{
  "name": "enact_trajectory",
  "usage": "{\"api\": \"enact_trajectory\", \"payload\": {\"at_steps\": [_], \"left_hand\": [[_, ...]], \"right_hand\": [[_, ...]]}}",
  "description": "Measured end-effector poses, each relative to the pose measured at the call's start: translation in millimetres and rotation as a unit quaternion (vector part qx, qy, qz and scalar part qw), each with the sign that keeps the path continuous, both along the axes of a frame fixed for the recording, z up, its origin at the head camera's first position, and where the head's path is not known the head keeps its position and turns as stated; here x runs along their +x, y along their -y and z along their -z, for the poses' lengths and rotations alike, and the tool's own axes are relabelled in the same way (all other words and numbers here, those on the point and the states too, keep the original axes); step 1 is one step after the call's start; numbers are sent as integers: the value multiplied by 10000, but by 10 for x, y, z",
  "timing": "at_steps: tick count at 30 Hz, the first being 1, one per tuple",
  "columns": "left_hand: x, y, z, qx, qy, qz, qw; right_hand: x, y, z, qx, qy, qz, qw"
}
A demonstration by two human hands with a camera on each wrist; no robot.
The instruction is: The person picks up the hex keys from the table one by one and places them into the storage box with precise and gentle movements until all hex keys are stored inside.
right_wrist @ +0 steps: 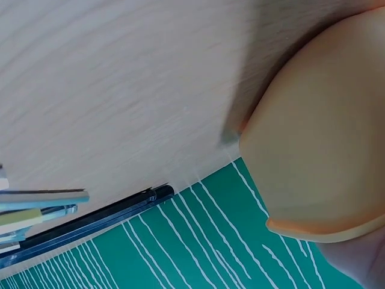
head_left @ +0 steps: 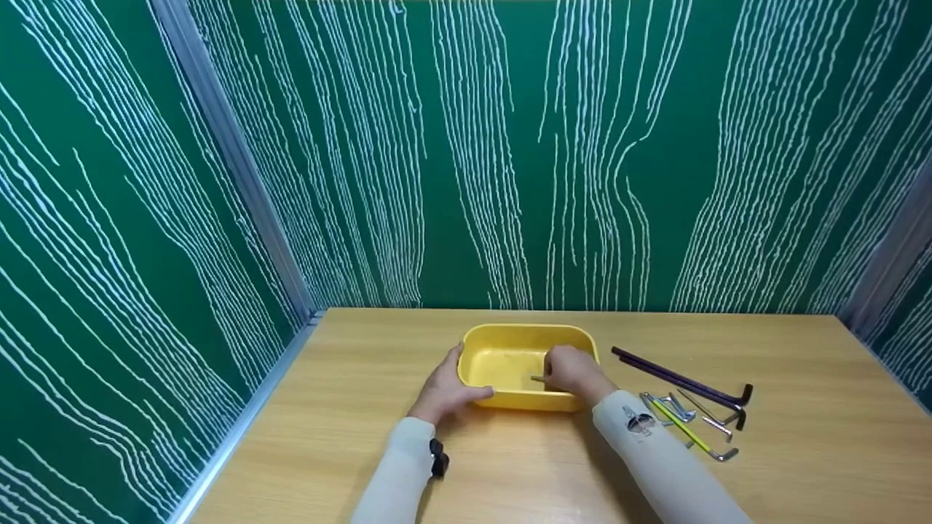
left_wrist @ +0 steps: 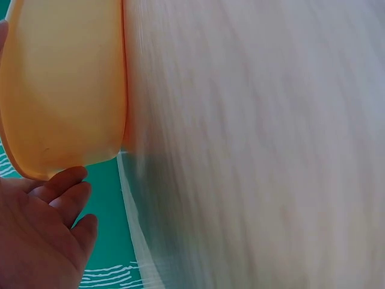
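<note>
A yellow plastic bin (head_left: pixel 528 401) stands on the wooden table. My left hand (head_left: pixel 444 389) holds its left end, thumb over the front rim and fingers along the outer wall; in the left wrist view the fingertips (left_wrist: pixel 75 176) touch that wall. My right hand (head_left: pixel 574 370) reaches inside at the right with curled fingers. A short end of a thin rod (head_left: pixel 537 378) pokes out leftward from its grip; the fist hides the remainder. The right wrist view shows mostly the bin's outer wall (right_wrist: pixel 319 126), with part of the hand (right_wrist: pixel 361 259) behind the rim.
Right of the bin lie two long dark hex keys (head_left: pixel 677 377), a hex key with a yellow sleeve (head_left: pixel 688 431) and several small silver hex keys (head_left: pixel 717 427). Green walls (head_left: pixel 539 160) with white wavy lines rise behind the table and at both sides.
</note>
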State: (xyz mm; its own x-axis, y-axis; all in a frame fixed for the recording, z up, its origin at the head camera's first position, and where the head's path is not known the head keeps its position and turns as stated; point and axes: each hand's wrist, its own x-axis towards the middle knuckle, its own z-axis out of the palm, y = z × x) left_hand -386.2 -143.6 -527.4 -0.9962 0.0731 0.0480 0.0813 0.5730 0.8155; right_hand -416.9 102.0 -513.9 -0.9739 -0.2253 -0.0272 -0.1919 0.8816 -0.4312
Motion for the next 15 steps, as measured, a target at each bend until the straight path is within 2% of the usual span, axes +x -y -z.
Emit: {"api": "enact_trajectory", "payload": {"at_steps": [7, 12, 15], "left_hand": [[4, 0, -7, -38, 70, -35, 10000], [-3, -2, -13, -265, 39, -79, 9996], [-5, -16, -18, -341, 54, -95, 9994]], "right_hand": [[-5, 1, 14, 105, 131, -62, 9998], [-15, 4, 30, 450, -128, -133, 9988], [-20, 2, 34, 516, -137, -115, 9985]]}}
